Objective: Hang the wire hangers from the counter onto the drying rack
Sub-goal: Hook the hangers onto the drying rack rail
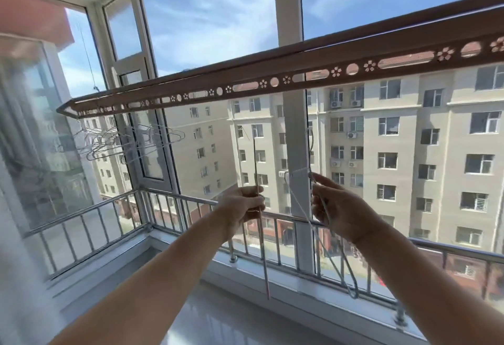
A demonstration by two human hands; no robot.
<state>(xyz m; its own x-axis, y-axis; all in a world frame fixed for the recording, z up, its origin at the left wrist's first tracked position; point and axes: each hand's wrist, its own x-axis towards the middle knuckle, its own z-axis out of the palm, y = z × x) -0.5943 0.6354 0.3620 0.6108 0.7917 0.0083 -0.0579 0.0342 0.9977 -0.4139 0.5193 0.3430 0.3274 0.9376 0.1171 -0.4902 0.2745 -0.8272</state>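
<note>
Gripping a thin rod [264,257] held upright, the left hand [244,205] has its fingers curled round the shaft. Just beside it, the right hand [338,208] holds a white wire hanger [341,265] in curled fingers, hook uppermost, below the drying rack [272,78] and apart from it. Beyond, a metal railing [177,200] lines the window. Other wire hangers [122,142] hang under the rack's far left end.

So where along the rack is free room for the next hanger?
The drying rack is bare from the bunch of hung hangers near its left end to the picture's right edge, past the white window post. It is crowded only at that bunch.
</note>
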